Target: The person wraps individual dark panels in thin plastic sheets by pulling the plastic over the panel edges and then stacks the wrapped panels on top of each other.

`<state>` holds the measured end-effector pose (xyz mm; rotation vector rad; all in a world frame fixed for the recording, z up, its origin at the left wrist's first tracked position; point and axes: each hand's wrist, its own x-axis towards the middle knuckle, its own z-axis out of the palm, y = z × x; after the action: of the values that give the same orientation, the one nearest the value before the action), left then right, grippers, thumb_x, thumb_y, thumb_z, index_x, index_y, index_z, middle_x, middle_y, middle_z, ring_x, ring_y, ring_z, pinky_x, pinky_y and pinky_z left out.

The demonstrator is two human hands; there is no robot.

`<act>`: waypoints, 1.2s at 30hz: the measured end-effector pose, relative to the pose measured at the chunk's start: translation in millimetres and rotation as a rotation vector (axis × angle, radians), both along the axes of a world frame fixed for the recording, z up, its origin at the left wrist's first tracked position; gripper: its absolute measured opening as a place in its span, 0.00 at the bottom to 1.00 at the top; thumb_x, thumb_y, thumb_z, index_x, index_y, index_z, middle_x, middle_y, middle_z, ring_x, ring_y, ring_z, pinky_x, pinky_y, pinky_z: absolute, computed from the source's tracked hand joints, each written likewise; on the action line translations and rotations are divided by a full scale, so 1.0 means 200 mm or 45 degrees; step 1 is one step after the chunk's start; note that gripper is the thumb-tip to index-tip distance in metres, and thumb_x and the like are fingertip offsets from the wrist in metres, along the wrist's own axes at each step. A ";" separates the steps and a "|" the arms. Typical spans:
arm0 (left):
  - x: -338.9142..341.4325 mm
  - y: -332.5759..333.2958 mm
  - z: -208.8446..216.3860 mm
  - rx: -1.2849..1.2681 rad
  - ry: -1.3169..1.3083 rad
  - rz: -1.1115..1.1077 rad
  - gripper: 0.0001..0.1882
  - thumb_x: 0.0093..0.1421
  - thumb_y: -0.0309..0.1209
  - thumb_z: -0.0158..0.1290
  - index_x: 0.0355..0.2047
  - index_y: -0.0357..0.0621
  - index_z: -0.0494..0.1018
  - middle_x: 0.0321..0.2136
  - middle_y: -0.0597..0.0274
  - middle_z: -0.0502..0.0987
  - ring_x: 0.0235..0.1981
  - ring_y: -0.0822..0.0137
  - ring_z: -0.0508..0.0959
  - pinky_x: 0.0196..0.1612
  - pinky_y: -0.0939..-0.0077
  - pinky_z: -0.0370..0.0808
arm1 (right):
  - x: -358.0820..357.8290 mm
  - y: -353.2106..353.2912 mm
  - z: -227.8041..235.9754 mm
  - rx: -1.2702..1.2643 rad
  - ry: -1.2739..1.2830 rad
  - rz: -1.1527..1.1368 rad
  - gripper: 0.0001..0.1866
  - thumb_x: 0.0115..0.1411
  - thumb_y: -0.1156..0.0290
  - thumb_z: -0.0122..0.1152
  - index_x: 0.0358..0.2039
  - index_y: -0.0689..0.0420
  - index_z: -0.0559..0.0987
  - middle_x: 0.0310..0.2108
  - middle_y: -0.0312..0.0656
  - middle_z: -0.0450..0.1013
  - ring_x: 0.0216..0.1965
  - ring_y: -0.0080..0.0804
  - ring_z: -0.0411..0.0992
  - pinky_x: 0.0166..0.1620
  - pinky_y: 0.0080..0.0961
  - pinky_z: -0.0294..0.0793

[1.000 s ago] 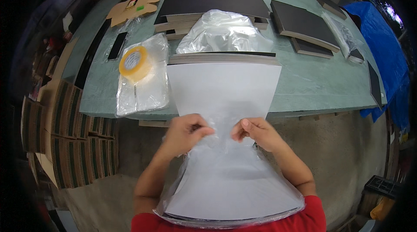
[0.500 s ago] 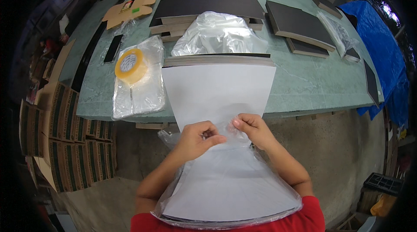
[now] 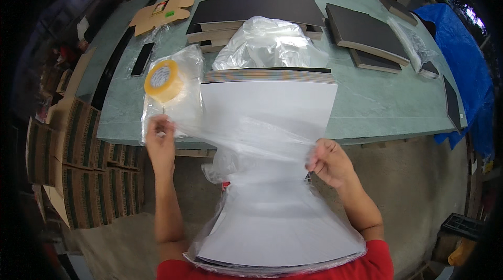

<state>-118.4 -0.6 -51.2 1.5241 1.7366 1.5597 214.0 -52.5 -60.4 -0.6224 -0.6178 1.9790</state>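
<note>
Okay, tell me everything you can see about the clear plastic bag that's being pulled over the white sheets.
The clear plastic bag is thin, glossy and wrinkled, see-through enough to show the white sheets inside. Its closed end wraps the stack's near end at the person's chest. Its open mouth is stretched wide across the stack's middle: the left hand pinches one edge out by the table's front edge, the right hand grips the other. The stack's far end, resting on the table, remains uncovered.

Bare green tabletop (image 3: 377, 107) lies open right of the white sheet stack (image 3: 267, 107); leftward, the tape roll (image 3: 163, 79) probably crowds passage.
</note>
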 end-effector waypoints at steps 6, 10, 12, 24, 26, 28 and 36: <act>0.63 -0.26 0.13 -0.574 0.425 -1.469 0.06 0.48 0.25 0.52 0.26 0.38 0.67 0.20 0.60 0.71 0.21 0.69 0.71 0.25 0.75 0.66 | -0.16 0.05 0.33 0.937 -0.559 -0.318 0.09 0.46 0.70 0.61 0.27 0.60 0.74 0.32 0.43 0.69 0.38 0.28 0.66 0.39 0.25 0.64; 0.59 -0.19 0.27 -0.275 -0.361 -1.186 0.03 0.51 0.22 0.47 0.27 0.35 0.65 0.16 0.60 0.68 0.22 0.81 0.66 0.24 0.83 0.62 | -0.17 0.06 0.34 0.921 -0.826 -0.238 0.09 0.46 0.76 0.58 0.30 0.59 0.74 0.27 0.41 0.70 0.39 0.27 0.65 0.40 0.25 0.63; 0.57 -0.17 0.22 -0.407 -0.110 -1.286 0.03 0.53 0.23 0.46 0.27 0.35 0.66 0.17 0.62 0.69 0.21 0.81 0.66 0.23 0.84 0.62 | -0.09 0.12 0.23 0.542 -0.750 -0.070 0.06 0.50 0.73 0.52 0.30 0.59 0.73 0.24 0.37 0.69 0.30 0.27 0.67 0.34 0.24 0.65; 0.37 -0.07 0.23 -0.794 -0.550 -1.649 0.15 0.55 0.33 0.48 0.37 0.33 0.68 0.23 0.62 0.73 0.32 0.72 0.73 0.35 0.76 0.69 | 0.08 0.10 0.26 0.536 -0.212 0.647 0.17 0.58 0.59 0.43 0.30 0.60 0.74 0.33 0.49 0.69 0.32 0.40 0.68 0.44 0.34 0.63; 0.38 -0.12 0.28 -0.705 -0.071 -1.933 0.16 0.52 0.32 0.49 0.39 0.35 0.65 0.24 0.61 0.73 0.31 0.69 0.73 0.34 0.73 0.70 | 0.02 0.02 0.31 0.942 -0.833 1.023 0.17 0.57 0.59 0.44 0.31 0.60 0.74 0.32 0.50 0.70 0.34 0.42 0.69 0.43 0.38 0.64; 0.39 -0.18 0.39 -0.618 0.419 -2.169 0.19 0.50 0.30 0.50 0.41 0.36 0.63 0.25 0.59 0.73 0.30 0.65 0.74 0.34 0.71 0.70 | 0.02 -0.03 0.31 1.193 -1.504 1.174 0.17 0.56 0.60 0.45 0.31 0.61 0.74 0.32 0.50 0.70 0.35 0.43 0.69 0.42 0.42 0.66; 0.34 -0.18 0.14 -0.681 2.025 -1.313 0.12 0.46 0.34 0.49 0.23 0.35 0.69 0.18 0.58 0.70 0.26 0.54 0.71 0.33 0.62 0.67 | 0.08 -0.07 0.49 1.642 -2.688 1.438 0.11 0.40 0.68 0.54 0.26 0.60 0.75 0.22 0.45 0.70 0.29 0.36 0.71 0.36 0.32 0.69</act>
<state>-49.6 -35.8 -22.7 2.7339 1.0603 -0.8331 230.4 -67.0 37.0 -1.3641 -3.4953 0.1980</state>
